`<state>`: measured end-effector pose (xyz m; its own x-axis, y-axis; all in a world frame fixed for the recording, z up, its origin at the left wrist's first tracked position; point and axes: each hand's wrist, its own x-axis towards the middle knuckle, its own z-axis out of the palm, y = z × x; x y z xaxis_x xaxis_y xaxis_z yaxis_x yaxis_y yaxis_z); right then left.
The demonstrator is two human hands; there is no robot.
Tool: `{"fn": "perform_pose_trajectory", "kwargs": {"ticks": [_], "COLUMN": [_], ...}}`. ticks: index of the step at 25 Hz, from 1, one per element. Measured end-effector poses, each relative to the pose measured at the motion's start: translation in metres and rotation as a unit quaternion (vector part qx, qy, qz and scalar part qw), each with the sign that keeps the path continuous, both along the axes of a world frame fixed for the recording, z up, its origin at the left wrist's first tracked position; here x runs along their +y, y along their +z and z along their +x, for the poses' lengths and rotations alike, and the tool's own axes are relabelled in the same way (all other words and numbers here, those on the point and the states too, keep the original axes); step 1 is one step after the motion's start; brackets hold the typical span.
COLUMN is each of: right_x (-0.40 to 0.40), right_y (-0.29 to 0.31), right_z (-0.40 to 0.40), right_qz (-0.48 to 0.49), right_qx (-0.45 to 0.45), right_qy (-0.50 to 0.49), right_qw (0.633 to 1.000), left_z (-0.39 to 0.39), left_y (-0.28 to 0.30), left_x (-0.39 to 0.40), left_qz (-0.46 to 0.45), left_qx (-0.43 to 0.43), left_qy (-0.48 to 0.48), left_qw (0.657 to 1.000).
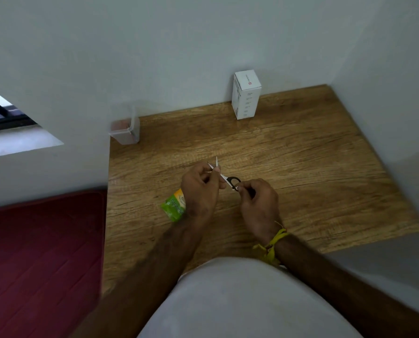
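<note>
Small scissors [228, 179] with black handles and pale blades are held over the wooden table [301, 167]. My right hand [259, 206] grips the black handles. My left hand [201, 189] pinches something thin and white [217, 162] at the blades; what it is I cannot tell. A green and orange sachet [174, 206] lies on the table, partly hidden under my left wrist.
A white box [246, 95] stands upright at the back by the wall. A clear plastic container [125, 131] with an open lid sits at the table's back left corner. A dark red mattress [40, 259] lies to the left. Walls close the back and right.
</note>
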<state>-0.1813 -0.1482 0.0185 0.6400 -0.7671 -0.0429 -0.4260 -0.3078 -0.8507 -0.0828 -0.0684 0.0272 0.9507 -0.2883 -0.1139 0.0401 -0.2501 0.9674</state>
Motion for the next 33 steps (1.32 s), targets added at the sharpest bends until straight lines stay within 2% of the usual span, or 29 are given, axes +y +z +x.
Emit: {"fn": "perform_pose_trajectory", "kwargs": {"ticks": [3,6,10,11,14,16,18,21,23,25,26,27,28,29,30,31,33], "right_x": [0.004,0.004,-0.003,-0.006,-0.016,-0.021,-0.023,-0.026,-0.030,-0.032,-0.030,-0.027,-0.024,-0.021,-0.018,-0.017,-0.020], "right_y": [0.014,0.031,0.054,0.056,0.065,0.073,0.079,0.087,0.091,0.088,0.086,0.081,0.077,0.072,0.070,0.068,0.063], "right_z": [0.010,0.023,0.037,0.039,0.039,0.036,0.032,0.027,0.024,0.024,0.025,0.026,0.027,0.028,0.028,0.029,0.028], "right_qz": [0.147,0.267,0.397,0.447,0.632,0.686,0.716,0.741,0.746,0.734,0.715,0.674,0.607,0.518,0.428,0.352,0.272], "right_qx": [-0.007,-0.019,0.021,0.025,-0.036,-0.071,-0.092,-0.115,-0.128,-0.125,-0.118,-0.104,-0.087,-0.072,-0.066,-0.064,-0.074], "right_qy": [-0.094,-0.181,-0.212,-0.213,-0.197,-0.206,-0.219,-0.237,-0.248,-0.242,-0.229,-0.208,-0.181,-0.153,-0.124,-0.102,-0.098], "right_qw": [0.985,0.946,0.893,0.868,0.748,0.694,0.657,0.618,0.605,0.622,0.650,0.701,0.769,0.838,0.893,0.928,0.954], "left_z": [-0.013,-0.023,-0.025,-0.025,-0.027,-0.026,-0.021,-0.020,-0.020,-0.019,-0.019,-0.020,-0.020,-0.020,-0.019,-0.018,-0.015], "left_y": [0.000,-0.001,-0.005,-0.005,-0.003,-0.005,-0.005,-0.004,-0.004,-0.006,-0.006,-0.006,-0.005,-0.003,-0.002,0.001,0.006], "left_x": [-0.004,-0.005,0.000,0.002,0.011,0.015,0.016,0.017,0.017,0.017,0.017,0.017,0.017,0.016,0.015,0.014,0.010], "left_qz": [-0.020,-0.061,-0.075,-0.074,-0.071,-0.055,-0.038,-0.055,-0.062,-0.058,-0.057,-0.059,-0.065,-0.073,-0.085,-0.105,-0.158], "left_qx": [-0.032,-0.043,-0.101,-0.127,-0.209,-0.262,-0.282,-0.295,-0.294,-0.283,-0.270,-0.250,-0.229,-0.210,-0.188,-0.152,-0.039], "left_qy": [0.026,0.040,0.021,0.009,-0.031,-0.052,-0.070,-0.106,-0.123,-0.127,-0.123,-0.116,-0.105,-0.091,-0.080,-0.072,-0.043], "left_qw": [0.999,0.996,0.992,0.989,0.975,0.962,0.956,0.948,0.946,0.949,0.953,0.959,0.966,0.971,0.975,0.980,0.986]}}
